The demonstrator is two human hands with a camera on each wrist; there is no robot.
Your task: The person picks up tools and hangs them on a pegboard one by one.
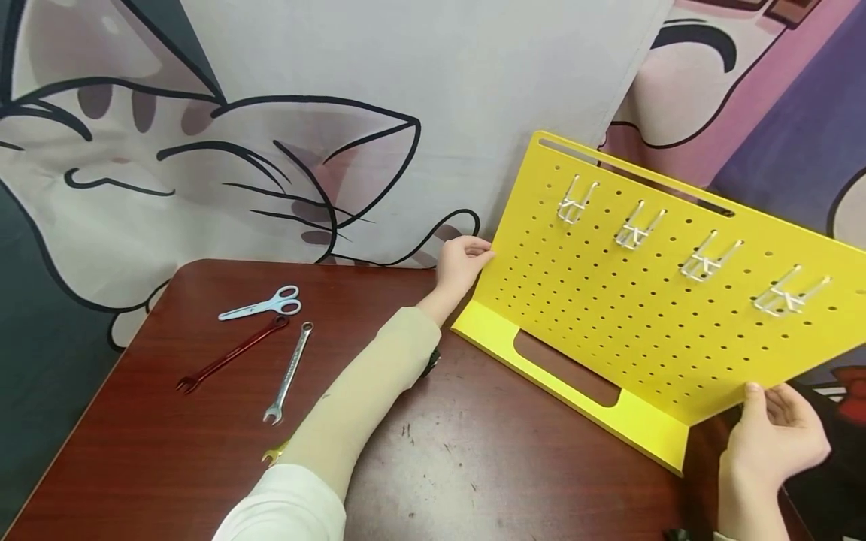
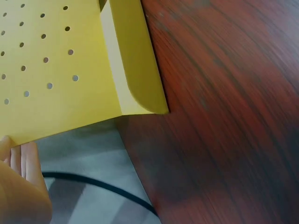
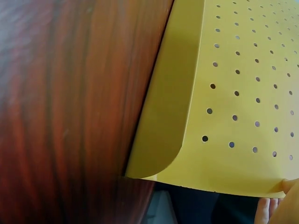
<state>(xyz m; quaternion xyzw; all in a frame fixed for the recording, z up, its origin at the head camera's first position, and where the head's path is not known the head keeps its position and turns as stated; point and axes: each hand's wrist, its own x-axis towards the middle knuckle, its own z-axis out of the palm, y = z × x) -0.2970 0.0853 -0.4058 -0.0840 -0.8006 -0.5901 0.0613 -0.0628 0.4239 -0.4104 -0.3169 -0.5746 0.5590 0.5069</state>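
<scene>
A yellow pegboard (image 1: 609, 300) with a folded base stands on the right part of the table, several wire hooks (image 1: 704, 259) fixed in a row near its top. My left hand (image 1: 460, 264) pinches its left edge, thumb in front and fingers behind. At the opposite edge, my right hand (image 1: 774, 432) pinches the board low down. Both wrist views show the board's edge between thumb and fingers: the left hand (image 2: 23, 182) at the lower left, the right hand (image 3: 282, 205) at the lower right. The base rests on the tabletop.
Light blue scissors (image 1: 271, 303), a red wrench (image 1: 233, 355) and a silver wrench (image 1: 289, 372) lie on the left of the brown table (image 1: 169, 458). A yellow tool end (image 1: 274, 454) shows beside my left sleeve. Printed cloth (image 1: 528, 68) hangs behind.
</scene>
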